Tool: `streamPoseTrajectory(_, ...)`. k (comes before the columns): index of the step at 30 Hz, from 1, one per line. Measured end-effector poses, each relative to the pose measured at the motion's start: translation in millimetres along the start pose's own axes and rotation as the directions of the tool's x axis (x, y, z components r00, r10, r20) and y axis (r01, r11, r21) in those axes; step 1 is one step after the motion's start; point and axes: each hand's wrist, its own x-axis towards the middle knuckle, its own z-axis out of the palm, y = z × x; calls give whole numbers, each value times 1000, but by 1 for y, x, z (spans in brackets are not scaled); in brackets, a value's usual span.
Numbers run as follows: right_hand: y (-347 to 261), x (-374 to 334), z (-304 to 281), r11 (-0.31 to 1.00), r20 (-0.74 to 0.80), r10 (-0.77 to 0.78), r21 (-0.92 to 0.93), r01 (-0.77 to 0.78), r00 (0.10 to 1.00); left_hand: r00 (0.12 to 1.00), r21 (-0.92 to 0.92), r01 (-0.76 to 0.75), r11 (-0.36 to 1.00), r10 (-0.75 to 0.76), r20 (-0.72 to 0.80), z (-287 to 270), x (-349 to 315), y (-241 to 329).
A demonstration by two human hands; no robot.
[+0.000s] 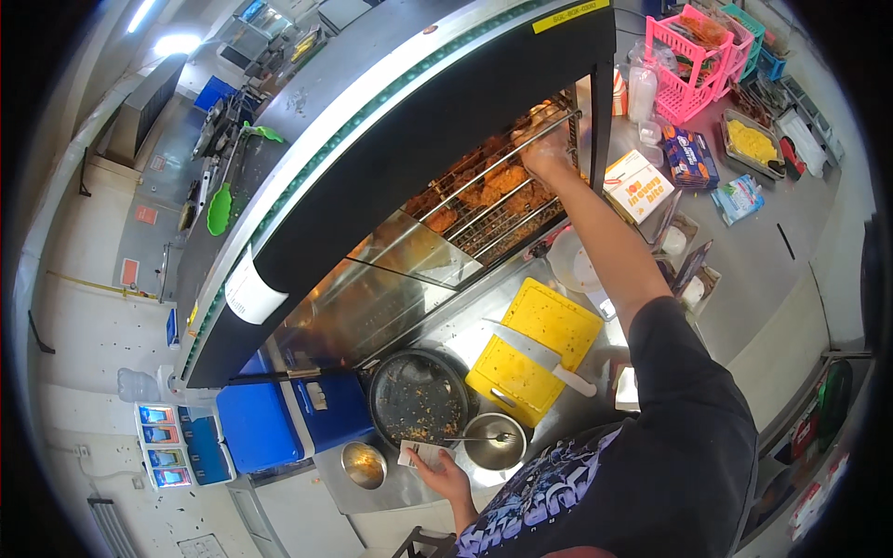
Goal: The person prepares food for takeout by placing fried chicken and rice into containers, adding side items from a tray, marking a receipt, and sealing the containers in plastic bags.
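My right arm reaches into a lit display warmer (pixel 372 177) through its open side. Inside, my right hand (pixel 545 153) is over the wire rack (pixel 493 216), close to several pieces of fried chicken (pixel 502 184). Its fingers are bright and indistinct, so whether they grip a piece cannot be made out. Low in front of my body, my left hand (pixel 445 476) holds a small white paper sleeve (pixel 421 454) with print on it. That sleeve is beside the rim of a round black pan (pixel 419 395) scattered with crumbs.
A large knife (pixel 530 346) lies across a yellow cutting board (pixel 549 325). Steel bowls, one with a fork (pixel 502 437), stand near my left hand. Blue cooler boxes (pixel 260 423) are at left. Pink baskets (pixel 688 70), cartons (pixel 637 186) and a tray of yellow food (pixel 752 139) occupy the right counter.
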Motion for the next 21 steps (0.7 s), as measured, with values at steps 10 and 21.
streamPoseTrajectory(10,8,-78,-30,955,-315,-137,211,210,939,1000,51,-12,999,11,19,-4,-13,-9)
streamPoseTrajectory(21,-1,-91,-32,896,-500,4,387,219,866,1000,-112,-22,994,22,-6,0,-9,-12)
